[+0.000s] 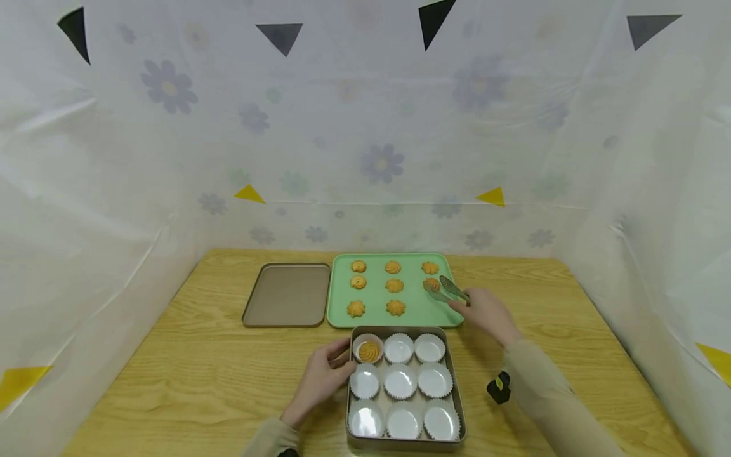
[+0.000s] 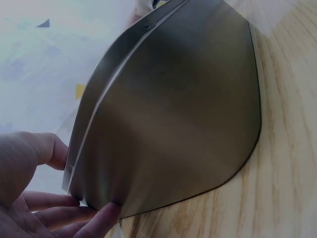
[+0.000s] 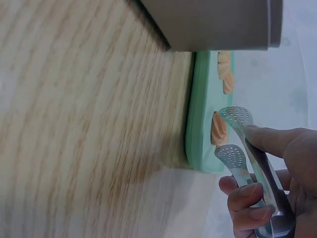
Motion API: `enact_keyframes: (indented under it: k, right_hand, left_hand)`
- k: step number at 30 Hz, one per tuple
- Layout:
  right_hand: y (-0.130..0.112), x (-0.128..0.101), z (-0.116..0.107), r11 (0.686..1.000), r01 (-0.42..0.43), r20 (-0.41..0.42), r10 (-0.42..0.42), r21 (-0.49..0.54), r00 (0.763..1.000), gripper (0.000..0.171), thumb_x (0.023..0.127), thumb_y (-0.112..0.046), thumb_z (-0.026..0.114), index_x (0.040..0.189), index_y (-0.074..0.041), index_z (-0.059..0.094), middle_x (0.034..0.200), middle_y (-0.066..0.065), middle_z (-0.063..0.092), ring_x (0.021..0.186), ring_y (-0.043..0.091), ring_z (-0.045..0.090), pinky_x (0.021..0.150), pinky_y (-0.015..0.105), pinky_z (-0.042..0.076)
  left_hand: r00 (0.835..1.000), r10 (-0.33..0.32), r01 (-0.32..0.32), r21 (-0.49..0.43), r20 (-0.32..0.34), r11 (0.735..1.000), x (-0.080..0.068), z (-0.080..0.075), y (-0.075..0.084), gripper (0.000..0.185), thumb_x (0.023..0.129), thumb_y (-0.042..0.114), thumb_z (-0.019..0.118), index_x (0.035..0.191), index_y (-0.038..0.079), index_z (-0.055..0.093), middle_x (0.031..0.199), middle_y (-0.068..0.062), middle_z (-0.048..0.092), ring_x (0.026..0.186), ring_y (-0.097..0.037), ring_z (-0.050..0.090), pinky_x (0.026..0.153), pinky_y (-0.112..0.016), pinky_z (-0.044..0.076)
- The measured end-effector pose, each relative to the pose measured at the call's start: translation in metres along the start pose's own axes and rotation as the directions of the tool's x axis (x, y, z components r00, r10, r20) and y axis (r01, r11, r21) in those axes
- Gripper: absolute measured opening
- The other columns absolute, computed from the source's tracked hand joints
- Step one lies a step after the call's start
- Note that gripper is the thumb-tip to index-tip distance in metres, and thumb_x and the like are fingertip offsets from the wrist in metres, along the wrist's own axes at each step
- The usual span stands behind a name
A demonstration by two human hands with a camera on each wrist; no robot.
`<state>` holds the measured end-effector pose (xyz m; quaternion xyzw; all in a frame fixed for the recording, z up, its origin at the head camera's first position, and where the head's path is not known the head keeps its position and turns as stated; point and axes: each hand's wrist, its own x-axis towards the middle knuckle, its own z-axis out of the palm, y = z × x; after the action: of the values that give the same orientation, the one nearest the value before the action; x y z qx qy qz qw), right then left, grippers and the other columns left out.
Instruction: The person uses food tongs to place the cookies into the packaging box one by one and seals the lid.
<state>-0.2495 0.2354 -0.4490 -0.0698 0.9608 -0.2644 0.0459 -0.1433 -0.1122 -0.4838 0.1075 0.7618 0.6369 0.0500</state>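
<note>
My right hand (image 1: 485,314) holds metal tongs (image 3: 262,173) with perforated ends. The tong ends stand apart at a ridged cookie (image 3: 218,130) on the right side of a green tray (image 1: 374,318). Several other cookies (image 1: 395,285) lie in columns on that tray. My left hand (image 1: 325,374) grips the left side of a deep metal baking tin (image 2: 173,119), thumb at the rim and fingers against the outer wall. White fluted paper cups (image 1: 400,381) stand in rows inside the tin. A swirled cookie (image 1: 369,351) sits in the far left cup.
A shallow brown metal tray or lid (image 1: 288,295) lies left of the green tray. The wooden table (image 1: 200,381) is enclosed by pale flowered sheeting (image 1: 365,127). A black device (image 1: 499,387) is by my right sleeve.
</note>
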Motion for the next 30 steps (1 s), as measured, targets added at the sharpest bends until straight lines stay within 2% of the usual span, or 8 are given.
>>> enact_keyframes:
  k: [10,15,24,30]
  right_hand:
    - [-0.004,0.019,0.000,0.997,-0.044,0.023,0.045,-0.062,0.999,0.032,0.097,-0.035,0.063,0.083,-0.006,0.058,0.064,0.000,0.048,0.053,0.013,0.042,0.045,0.024,0.034]
    - [-0.007,0.025,0.000,0.993,-0.030,0.034,0.034,-0.112,0.999,0.032,0.097,-0.036,0.063,0.084,-0.007,0.059,0.065,0.000,0.049,0.056,0.014,0.044,0.047,0.024,0.035]
    - [-0.009,0.029,0.002,0.990,-0.042,0.027,0.047,-0.136,0.999,0.032,0.097,-0.036,0.063,0.089,-0.005,0.060,0.070,0.002,0.051,0.061,0.016,0.047,0.049,0.025,0.036]
    - [-0.009,0.029,0.002,0.989,-0.042,0.027,0.046,-0.142,0.999,0.032,0.098,-0.035,0.062,0.088,-0.005,0.058,0.069,0.001,0.049,0.060,0.015,0.046,0.048,0.024,0.036]
  left_hand:
    - [1.000,-0.010,0.010,-0.009,0.005,1.000,-0.001,0.000,0.002,0.055,0.086,-0.003,0.061,0.137,-0.020,0.047,0.142,-0.039,0.049,0.127,-0.053,0.054,0.101,-0.037,0.057]
    - [1.000,-0.007,0.007,-0.008,0.004,1.000,-0.001,0.000,0.002,0.055,0.087,-0.004,0.061,0.137,-0.020,0.047,0.141,-0.039,0.049,0.127,-0.053,0.054,0.101,-0.037,0.057]
    - [1.000,-0.013,0.013,-0.013,0.004,1.000,-0.001,0.000,0.001,0.055,0.087,-0.004,0.061,0.137,-0.020,0.046,0.142,-0.040,0.048,0.127,-0.053,0.054,0.101,-0.037,0.057]
    - [1.000,-0.010,0.010,-0.018,0.004,1.000,-0.001,0.000,0.000,0.055,0.087,-0.004,0.061,0.137,-0.020,0.046,0.142,-0.040,0.048,0.128,-0.053,0.053,0.102,-0.037,0.056]
